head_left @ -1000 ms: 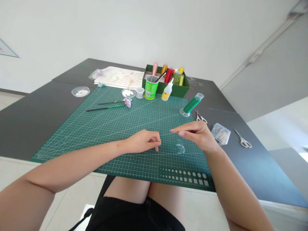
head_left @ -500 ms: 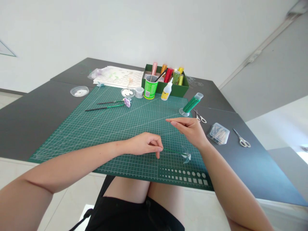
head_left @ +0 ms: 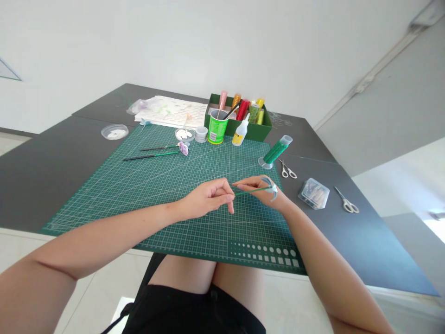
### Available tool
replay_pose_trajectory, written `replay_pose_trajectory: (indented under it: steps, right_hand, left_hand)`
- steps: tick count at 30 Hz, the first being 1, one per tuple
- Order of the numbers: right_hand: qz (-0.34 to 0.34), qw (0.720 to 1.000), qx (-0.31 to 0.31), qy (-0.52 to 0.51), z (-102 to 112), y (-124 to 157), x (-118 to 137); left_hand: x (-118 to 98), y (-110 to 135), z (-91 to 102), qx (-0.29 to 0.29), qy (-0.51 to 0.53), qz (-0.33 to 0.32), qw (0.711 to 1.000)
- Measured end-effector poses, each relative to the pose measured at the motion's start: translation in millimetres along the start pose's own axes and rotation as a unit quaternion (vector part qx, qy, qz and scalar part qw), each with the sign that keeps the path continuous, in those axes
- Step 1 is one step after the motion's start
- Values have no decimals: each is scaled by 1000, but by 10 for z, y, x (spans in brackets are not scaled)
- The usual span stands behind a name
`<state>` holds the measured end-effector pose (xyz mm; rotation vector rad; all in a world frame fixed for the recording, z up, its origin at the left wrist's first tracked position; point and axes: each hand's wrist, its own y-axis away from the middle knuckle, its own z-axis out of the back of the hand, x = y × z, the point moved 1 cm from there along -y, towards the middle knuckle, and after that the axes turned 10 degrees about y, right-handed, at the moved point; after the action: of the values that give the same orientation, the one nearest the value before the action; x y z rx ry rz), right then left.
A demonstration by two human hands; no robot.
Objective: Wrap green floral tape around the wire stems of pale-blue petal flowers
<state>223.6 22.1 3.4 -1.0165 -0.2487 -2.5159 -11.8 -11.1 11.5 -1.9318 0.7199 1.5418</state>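
My left hand (head_left: 210, 198) pinches the green stem of an artificial flower (head_left: 274, 189) with pale blue petals, holding it above the green cutting mat (head_left: 194, 169). The stem points right, and the flower head lies in front of my right hand (head_left: 268, 196) in this view. Thumb and fingertips of my right hand are pressed together close to the left fingers; whatever sits between them is too small to make out. Beyond the right hand, a tilted clear tube of green material (head_left: 276, 152) stands on a round base.
At the back are a green box (head_left: 267, 131) of coloured rolls, a green can (head_left: 217, 132), a glue bottle (head_left: 240, 133) and small tubs. Purple flowers (head_left: 183, 148) on stems lie left of centre. To the right are scissors (head_left: 346, 204), more scissors (head_left: 288, 170) and a clear case (head_left: 314, 194).
My left hand has raised the flower from near the mat's front, bringing it before my right hand. The right hand has moved left and slightly down, closer to the left fingers.
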Motion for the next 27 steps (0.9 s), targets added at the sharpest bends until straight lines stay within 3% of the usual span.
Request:
replay_pose_trajectory:
  steps: [4, 10, 21, 27]
  right_hand:
    - [-2, 998, 54, 25, 2, 14, 49]
    - [-2, 991, 135, 12, 45, 53, 134]
    - [11, 985, 175, -7, 121, 93, 164]
    - [-6, 986, 165, -23, 119, 82, 162]
  left_hand:
    - [-11, -38, 70, -105, 0, -45, 993]
    - [68, -73, 198, -179, -20, -64, 982]
    - [90, -66, 196, -222, -74, -79, 969]
    - [119, -64, 159, -233, -29, -66, 970]
